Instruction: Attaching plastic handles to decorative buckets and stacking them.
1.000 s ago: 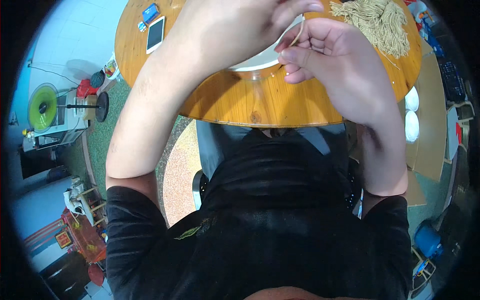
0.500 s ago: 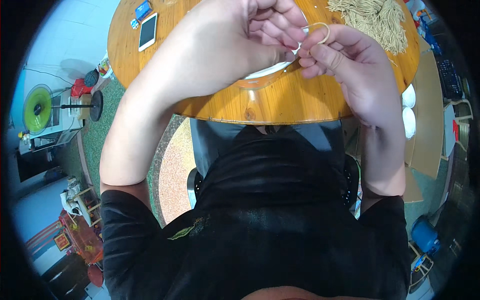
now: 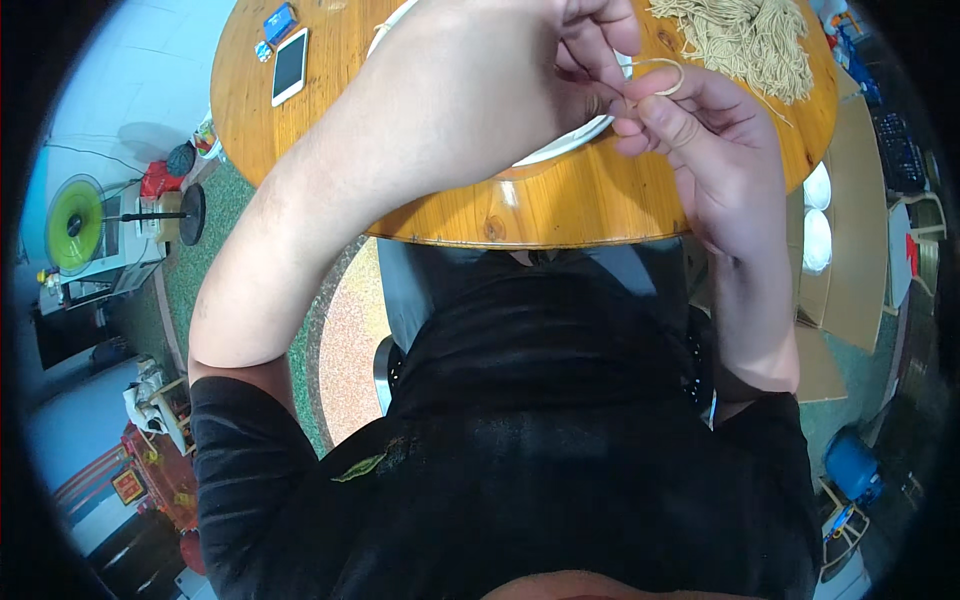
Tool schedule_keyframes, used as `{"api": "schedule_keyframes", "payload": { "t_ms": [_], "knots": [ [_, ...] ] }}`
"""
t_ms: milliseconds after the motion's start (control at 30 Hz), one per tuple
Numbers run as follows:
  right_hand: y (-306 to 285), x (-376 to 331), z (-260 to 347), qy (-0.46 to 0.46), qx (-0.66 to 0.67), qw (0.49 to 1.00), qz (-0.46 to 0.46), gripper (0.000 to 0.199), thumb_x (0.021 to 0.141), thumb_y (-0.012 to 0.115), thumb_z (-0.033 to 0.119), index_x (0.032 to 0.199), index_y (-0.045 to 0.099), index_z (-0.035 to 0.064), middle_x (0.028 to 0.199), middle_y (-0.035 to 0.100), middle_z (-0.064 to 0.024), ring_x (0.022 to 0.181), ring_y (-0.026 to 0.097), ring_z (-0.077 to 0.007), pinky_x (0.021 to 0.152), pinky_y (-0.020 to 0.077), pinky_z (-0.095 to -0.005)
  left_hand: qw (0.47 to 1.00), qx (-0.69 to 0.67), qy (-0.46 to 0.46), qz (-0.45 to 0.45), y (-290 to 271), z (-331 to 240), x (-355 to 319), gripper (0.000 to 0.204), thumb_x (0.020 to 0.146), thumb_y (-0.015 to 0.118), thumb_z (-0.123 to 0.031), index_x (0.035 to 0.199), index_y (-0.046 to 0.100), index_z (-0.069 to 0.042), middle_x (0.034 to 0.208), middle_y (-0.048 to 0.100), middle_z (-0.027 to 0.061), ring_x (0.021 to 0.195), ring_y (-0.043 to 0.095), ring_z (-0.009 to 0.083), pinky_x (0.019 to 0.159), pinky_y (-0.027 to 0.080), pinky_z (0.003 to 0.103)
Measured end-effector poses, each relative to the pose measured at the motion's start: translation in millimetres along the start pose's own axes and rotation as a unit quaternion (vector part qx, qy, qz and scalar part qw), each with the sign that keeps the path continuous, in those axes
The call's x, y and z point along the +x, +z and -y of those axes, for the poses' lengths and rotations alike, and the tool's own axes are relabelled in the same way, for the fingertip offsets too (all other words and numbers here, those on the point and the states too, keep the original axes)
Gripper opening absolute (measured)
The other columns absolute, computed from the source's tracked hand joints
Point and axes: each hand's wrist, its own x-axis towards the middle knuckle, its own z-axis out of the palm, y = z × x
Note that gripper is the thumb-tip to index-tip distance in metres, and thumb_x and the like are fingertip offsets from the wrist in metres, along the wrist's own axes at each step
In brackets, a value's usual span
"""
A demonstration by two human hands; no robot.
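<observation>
A thin beige cord (image 3: 668, 62) curves in a small loop between my hands above the near part of a round wooden table. My right hand (image 3: 690, 125) pinches it between thumb and forefinger. Close beside it, my left hand (image 3: 590, 60) has its fingers curled and its fingertips meet the cord near the right fingertips; the exact grip is partly hidden. Under my left hand lies a white round dish (image 3: 565, 146), mostly covered by the hand and forearm. Toward the far right a pile of beige cords (image 3: 745, 40) rests on the table.
The wooden table (image 3: 460, 215) has a white phone (image 3: 290, 68) and a small blue box (image 3: 280, 22) at its far left. A green-bladed fan (image 3: 76, 221) stands off to the left. Cardboard (image 3: 850, 250) and white round items (image 3: 817, 240) are at the right.
My left hand has shifted right and my right hand slightly down, with the cord still looped between them. A loose cord end now shows beyond my right hand.
</observation>
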Motion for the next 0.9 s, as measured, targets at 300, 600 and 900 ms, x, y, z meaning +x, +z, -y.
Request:
{"api": "schedule_keyframes", "payload": {
  "t_ms": [300,600,900],
  "knots": [
    [-1.2,-4.0,-0.1,-0.015,0.027,1.0,0.007,0.017,0.107,0.071,0.011,0.118,0.076,-0.0001,0.104,0.079,-0.0093,0.093,0.077,-0.0164,0.088,0.0643,-0.0306,0.946,0.035,0.32,-0.025,7.0,21.1,12.9,0.033,0.088,0.074,0.014,0.109,0.058,-0.005,0.093,0.06,0.0006,0.083,0.058,0.0078,0.072,0.049,0.023],
    [-1.9,-4.8,2.5,-0.024,-0.023,0.999,0.028,0.017,0.106,0.071,0.009,0.118,0.076,-0.001,0.105,0.078,-0.0083,0.098,0.075,-0.0153,0.089,0.0607,-0.028,0.996,-0.093,0.002,0.015,9.4,13.0,8.1,0.036,0.09,0.074,0.014,0.112,0.053,-0.006,0.096,0.056,-0.0004,0.085,0.054,0.0075,0.076,0.048,0.022],
    [6.4,-11.3,-0.8,-0.135,-0.205,0.969,-0.022,0.016,0.103,0.067,-0.007,0.117,0.073,-0.0038,0.12,0.074,-0.0104,0.111,0.072,-0.0155,0.102,0.0547,-0.0297,0.991,-0.134,-0.009,0.02,10.5,16.0,5.9,0.035,0.09,0.07,0.016,0.112,0.052,-0.005,0.099,0.062,0.0017,0.089,0.062,0.0073,0.078,0.052,0.022]
  ]
}}
